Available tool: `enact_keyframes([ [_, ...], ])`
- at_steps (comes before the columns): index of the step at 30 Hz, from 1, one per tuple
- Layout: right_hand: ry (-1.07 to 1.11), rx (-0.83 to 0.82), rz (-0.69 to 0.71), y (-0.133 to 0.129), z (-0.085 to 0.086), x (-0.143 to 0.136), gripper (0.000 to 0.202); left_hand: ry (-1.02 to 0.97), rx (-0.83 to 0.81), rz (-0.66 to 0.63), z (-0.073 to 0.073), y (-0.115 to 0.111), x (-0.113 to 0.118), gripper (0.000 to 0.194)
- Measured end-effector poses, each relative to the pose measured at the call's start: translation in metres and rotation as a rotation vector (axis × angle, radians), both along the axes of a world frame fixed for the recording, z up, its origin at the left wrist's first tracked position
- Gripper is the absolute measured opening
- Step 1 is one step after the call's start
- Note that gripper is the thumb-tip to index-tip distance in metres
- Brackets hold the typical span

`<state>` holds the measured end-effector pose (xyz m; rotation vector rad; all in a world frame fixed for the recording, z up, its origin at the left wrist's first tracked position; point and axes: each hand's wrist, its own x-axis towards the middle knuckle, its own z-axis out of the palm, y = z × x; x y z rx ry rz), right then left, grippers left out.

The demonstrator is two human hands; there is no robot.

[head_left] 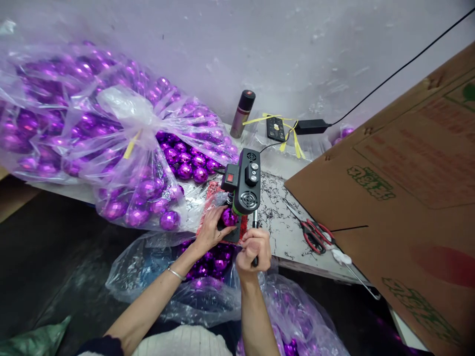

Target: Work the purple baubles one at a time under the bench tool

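Under the head of a small black machine [249,180] sits a shiny purple faceted ball [229,216]. My left hand [212,230] holds this ball, thumb on the near side and fingers on the far side. My right hand [254,251] is wrapped round the black-gripped lever [255,223] at the machine's right side. A red switch shows on the machine's left part. Beneath the machine lies a red patterned sheet [213,193].
Large clear bags of purple balls [126,123] fill the left; another open bag [208,296] is below my arms. A spray can [242,113], black adapter [310,126], red-handled scissors [315,235] and a big cardboard box [393,198] surround the worktop [278,232].
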<state>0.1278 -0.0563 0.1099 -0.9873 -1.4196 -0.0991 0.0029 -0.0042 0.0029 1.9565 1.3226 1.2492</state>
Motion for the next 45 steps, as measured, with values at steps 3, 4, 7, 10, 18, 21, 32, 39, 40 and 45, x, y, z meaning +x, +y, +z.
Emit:
enact_keyframes([
  [3,-0.017,0.051,-0.015,0.003,-0.016,0.0,0.035,0.003,-0.012,-0.001,0.001,0.0,0.0,0.065],
  [4,-0.012,0.058,-0.025,0.004,-0.02,0.001,0.035,0.003,-0.017,0.0,0.001,0.0,0.0,0.065],
  [7,0.011,0.063,-0.048,0.005,-0.026,0.0,0.035,-0.002,-0.023,0.002,0.001,0.0,0.0,0.065],
  [10,0.012,0.054,-0.056,0.004,-0.027,-0.001,0.036,-0.011,-0.016,0.0,0.001,0.0,0.0,0.065],
  [18,0.039,0.098,-0.019,0.008,-0.029,-0.002,0.04,-0.02,-0.01,0.001,-0.003,0.001,0.002,0.066],
  [21,0.06,0.1,-0.002,0.009,-0.03,-0.003,0.04,-0.018,-0.011,-0.002,-0.004,0.002,0.002,0.066],
  [32,0.124,0.042,0.025,0.007,-0.026,-0.003,0.04,-0.034,0.017,-0.049,-0.002,0.009,0.002,0.069],
  [39,0.205,-0.08,0.023,0.005,0.03,0.0,0.036,0.046,0.12,-0.126,-0.004,-0.026,-0.018,0.074],
  [40,0.191,-0.077,0.026,0.004,0.032,-0.001,0.037,0.071,0.141,-0.134,-0.002,-0.031,-0.025,0.081],
  [45,0.136,-0.051,0.006,0.002,0.019,-0.002,0.038,0.228,0.153,-0.04,0.031,0.009,-0.06,0.054],
])
